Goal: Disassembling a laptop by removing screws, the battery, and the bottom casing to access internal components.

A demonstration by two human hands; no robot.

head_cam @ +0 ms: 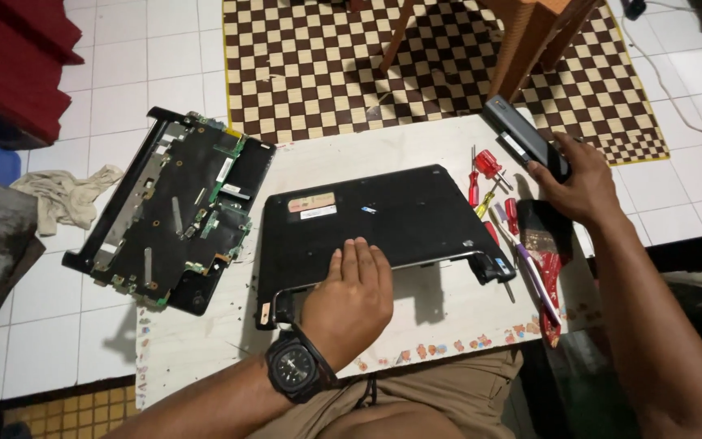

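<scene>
A black laptop [383, 223] lies upside down on a low white table [416, 146], its bottom up, with an empty notch along the near edge. My left hand [349, 299], a black watch on its wrist, rests flat on that near edge by the notch, fingers together. My right hand [577, 185] holds a long black battery pack [522, 134] up over the table's right end, tilted away from me.
A second opened laptop base with a bare circuit board [176, 211] hangs over the table's left edge. Several red-handled screwdrivers [493, 175] and a brush lie right of the laptop. A rag [67, 195] lies on the tiled floor; a checkered mat [327, 57] and a brown stool stand beyond.
</scene>
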